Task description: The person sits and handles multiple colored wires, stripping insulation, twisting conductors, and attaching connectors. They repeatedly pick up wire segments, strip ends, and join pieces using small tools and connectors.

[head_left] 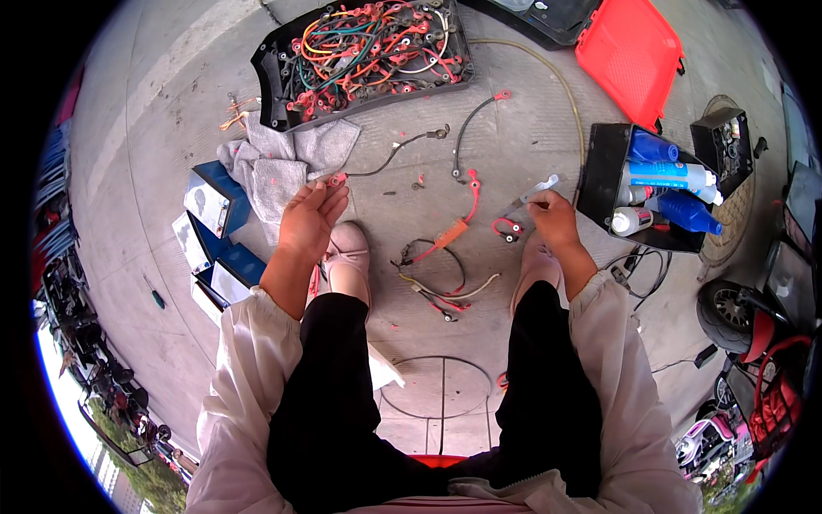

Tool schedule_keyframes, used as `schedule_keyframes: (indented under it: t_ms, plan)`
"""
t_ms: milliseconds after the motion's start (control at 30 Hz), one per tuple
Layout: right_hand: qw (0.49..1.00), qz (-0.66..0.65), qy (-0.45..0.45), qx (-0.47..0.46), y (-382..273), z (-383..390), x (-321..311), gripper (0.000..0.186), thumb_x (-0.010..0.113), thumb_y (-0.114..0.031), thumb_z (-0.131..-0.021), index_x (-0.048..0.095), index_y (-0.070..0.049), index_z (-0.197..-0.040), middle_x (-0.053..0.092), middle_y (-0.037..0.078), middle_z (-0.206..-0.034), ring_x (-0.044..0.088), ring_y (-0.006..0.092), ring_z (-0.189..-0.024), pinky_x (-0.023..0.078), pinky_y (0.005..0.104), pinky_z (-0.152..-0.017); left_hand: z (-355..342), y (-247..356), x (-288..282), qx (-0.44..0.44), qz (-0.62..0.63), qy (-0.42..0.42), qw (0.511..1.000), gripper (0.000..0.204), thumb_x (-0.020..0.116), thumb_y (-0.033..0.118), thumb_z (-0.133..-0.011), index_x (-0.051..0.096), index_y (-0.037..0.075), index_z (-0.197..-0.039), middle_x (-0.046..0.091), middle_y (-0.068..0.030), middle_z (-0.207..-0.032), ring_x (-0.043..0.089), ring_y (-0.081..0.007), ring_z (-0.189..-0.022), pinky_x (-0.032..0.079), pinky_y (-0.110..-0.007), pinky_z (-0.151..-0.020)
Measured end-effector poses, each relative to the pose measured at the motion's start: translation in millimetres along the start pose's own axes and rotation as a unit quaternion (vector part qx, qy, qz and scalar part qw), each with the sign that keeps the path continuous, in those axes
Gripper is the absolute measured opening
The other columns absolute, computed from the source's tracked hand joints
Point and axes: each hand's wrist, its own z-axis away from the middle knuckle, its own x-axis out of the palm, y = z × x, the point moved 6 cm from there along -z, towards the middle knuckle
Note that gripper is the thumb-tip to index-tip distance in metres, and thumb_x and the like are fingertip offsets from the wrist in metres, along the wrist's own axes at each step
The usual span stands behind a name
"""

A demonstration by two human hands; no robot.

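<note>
My left hand (306, 218) pinches the red-capped end of a short black cable (391, 159) between its fingertips. That cable stretches away over the floor to a dark ring terminal. In my right hand (555, 223) is a slim grey tool (519, 203) with a pale end; it looks like a utility knife, but its exact kind is unclear. A small red and black cable piece (507, 230) lies just left of this hand. Between my feet are a red cable with an orange sleeve (450, 233) and a yellow, red and black wire bundle (451, 295). Another black cable (462, 128) curves farther away.
A black tray (282, 126) heaped with coloured cables stands at the far side, near a grey cloth (265, 163). Blue and white boxes (214, 206) sit at left. To the right are a black bin (604, 184) of bottles and an opened red case lid (629, 64).
</note>
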Motion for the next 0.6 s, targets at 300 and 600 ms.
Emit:
schedule_keyframes:
  t_ms: [300,600]
  plan:
    - [0.955,0.231,-0.182,0.034,-15,20,34,0.019,0.072,-0.016,-0.076,0.063,-0.007,-0.090,0.063,0.013,-0.097,0.062,0.0293,-0.092,0.050,0.0409,-0.076,1,-24,4,-0.082,-0.101,-0.022,0.991,0.031,0.052,0.016,-0.098,0.050,0.000,-0.125,0.060,-0.0125,-0.116,0.062,-0.0204,-0.104,0.053,-0.031,-0.091]
    - [0.963,-0.064,-0.028,-0.258,-165,37,6,0.019,0.072,-0.002,-0.076,0.060,-0.008,-0.089,0.053,0.008,-0.097,0.061,0.0249,-0.082,0.050,0.0337,-0.071,37,-20,56,-0.122,-0.176,-0.117,0.970,0.045,0.058,0.033,-0.096,0.053,-0.002,-0.125,0.063,-0.0123,-0.111,0.062,-0.0197,-0.099,0.050,-0.031,-0.090]
